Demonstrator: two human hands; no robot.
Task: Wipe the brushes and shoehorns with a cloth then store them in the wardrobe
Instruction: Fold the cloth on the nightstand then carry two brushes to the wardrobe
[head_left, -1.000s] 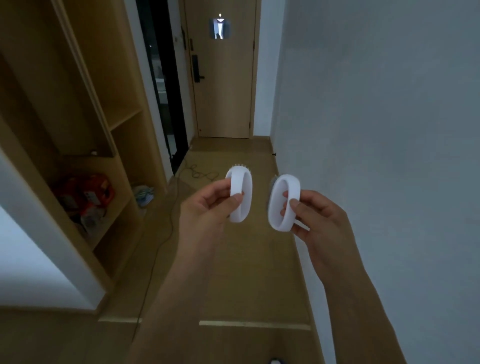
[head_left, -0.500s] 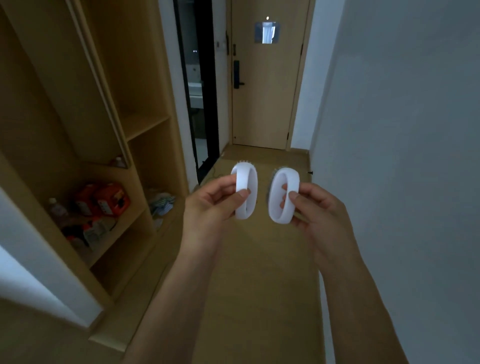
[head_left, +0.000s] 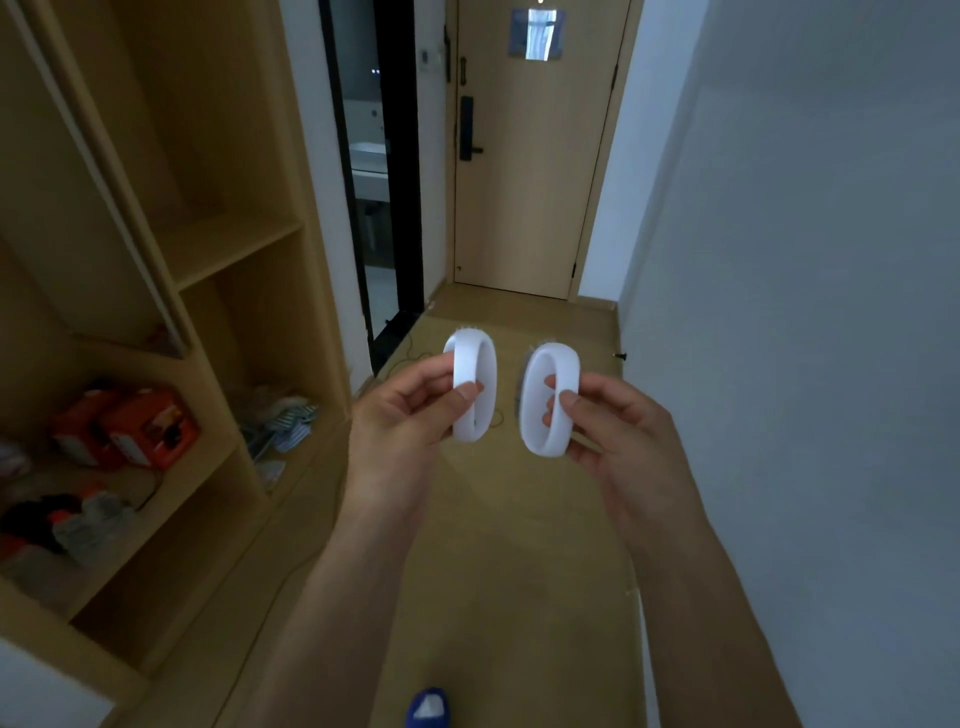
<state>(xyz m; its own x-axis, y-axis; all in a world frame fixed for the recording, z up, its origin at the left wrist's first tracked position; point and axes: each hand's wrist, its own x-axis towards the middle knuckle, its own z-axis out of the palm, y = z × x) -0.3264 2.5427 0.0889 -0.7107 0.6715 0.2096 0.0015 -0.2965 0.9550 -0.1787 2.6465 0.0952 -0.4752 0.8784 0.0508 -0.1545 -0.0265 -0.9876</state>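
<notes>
Two white brushes are held up side by side in mid-air over the floor, close but apart. The left brush (head_left: 474, 388) is a smooth oval loop of matte plastic standing on end, with short pale bristles showing along its top edge and lower rim; the left hand (head_left: 410, 421) pinches it from the left, thumb pressed on the near face of the loop and the fingers curled behind. The right brush (head_left: 549, 400) has the same oval ring shape, tilted slightly, with a fringe of fine bristles along its far left side; the right hand (head_left: 618, 431) grips it from the right, thumb on the front of the band and fingertips poking through the opening. Both forearms are bare. To the left stands the wardrobe (head_left: 218, 249), light wood with open shelves; an orange box (head_left: 150, 426) and other blurred items lie on a lower shelf, and striped fabric (head_left: 288, 421) lies in the bottom compartment. The floor (head_left: 519, 571) is tan wood-look with a thin cable across it. Ahead is a plain wooden door (head_left: 524, 182) with a black handle lock, and a smooth white wall (head_left: 805, 312) runs along the right. A blue shoe tip (head_left: 428, 706) shows at the bottom edge.
</notes>
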